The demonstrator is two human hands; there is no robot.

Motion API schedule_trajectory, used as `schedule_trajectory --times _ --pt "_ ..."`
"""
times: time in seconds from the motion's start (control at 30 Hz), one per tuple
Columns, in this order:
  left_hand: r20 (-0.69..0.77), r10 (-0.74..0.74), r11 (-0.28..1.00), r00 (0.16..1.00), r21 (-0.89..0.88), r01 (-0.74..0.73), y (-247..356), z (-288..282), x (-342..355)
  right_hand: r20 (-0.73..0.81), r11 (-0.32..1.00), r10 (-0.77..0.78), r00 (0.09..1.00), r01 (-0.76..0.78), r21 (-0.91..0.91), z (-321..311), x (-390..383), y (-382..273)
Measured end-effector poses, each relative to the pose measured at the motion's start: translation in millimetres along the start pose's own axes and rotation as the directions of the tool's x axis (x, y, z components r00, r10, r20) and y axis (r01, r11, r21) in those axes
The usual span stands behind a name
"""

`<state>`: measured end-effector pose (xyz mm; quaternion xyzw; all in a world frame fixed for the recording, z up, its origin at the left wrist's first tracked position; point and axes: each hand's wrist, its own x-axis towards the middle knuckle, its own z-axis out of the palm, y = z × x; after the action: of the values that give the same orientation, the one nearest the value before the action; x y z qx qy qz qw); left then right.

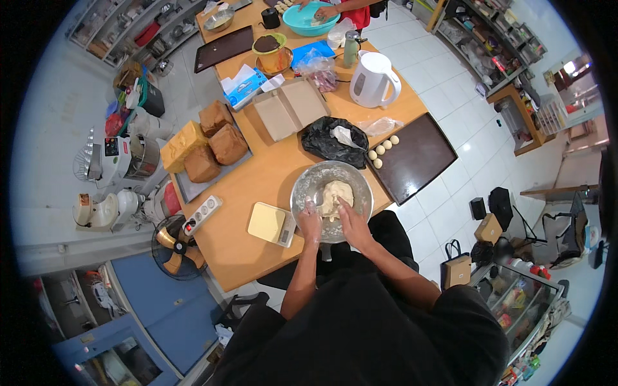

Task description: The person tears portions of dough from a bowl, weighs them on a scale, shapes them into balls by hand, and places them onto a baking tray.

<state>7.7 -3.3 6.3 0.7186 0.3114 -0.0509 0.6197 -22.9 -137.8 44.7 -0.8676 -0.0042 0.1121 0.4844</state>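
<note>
In front of me a metal bowl (300, 186), dusted with flour inside, holds a pale lump of dough (338, 190). My left hand (310, 225), white with flour at the fingers, is inside the near left of the bowl, its fingers curled at the dough's near edge. From the right, my right hand (352, 224) presses its fingers and thumb into the near side of the lump. A strip of dough seems to run between the two hands. To the bowl's left lies a kitchen scale (269, 223) with a pale yellow top.
Beyond the bowl is a black plastic bag (318, 143). On the right, a dark baking tray (418, 157) carries several dough balls (380, 150). Bread loaves (201, 163), a power strip (203, 214), an open cardboard box (278, 119) and a white kettle (372, 78) stand around. Someone works at a turquoise basin (296, 21).
</note>
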Motion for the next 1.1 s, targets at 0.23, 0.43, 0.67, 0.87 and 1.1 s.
schedule_trajectory --times 0.23,0.43,0.67,0.87,1.1 --pt "0.501 0.224 0.954 0.836 0.063 -0.293 0.8 6.6 -19.4 0.238 0.517 0.36 0.902 -0.405 0.754 20.9 17.9 22.4" --pt "0.616 0.349 0.814 0.706 0.175 -0.554 -6.3 -1.4 -32.3 0.093 0.581 0.414 0.905 -0.342 0.739 27.5 19.6 49.6" --pt "0.14 0.228 0.944 0.964 -0.275 -0.184 -6.1 -19.4 -34.7 -0.252 0.952 0.189 0.949 -0.115 0.282 29.5 18.7 53.0" --pt "0.312 -0.097 0.845 0.945 -0.476 0.243 -32.9 15.7 -23.5 0.066 0.93 0.069 0.995 -0.088 0.358 21.4 18.1 18.8" --pt "0.231 0.052 0.812 0.972 -0.576 0.093 -28.8 24.9 -21.2 0.186 0.997 0.078 0.979 -0.081 0.012 26.7 17.6 21.0"
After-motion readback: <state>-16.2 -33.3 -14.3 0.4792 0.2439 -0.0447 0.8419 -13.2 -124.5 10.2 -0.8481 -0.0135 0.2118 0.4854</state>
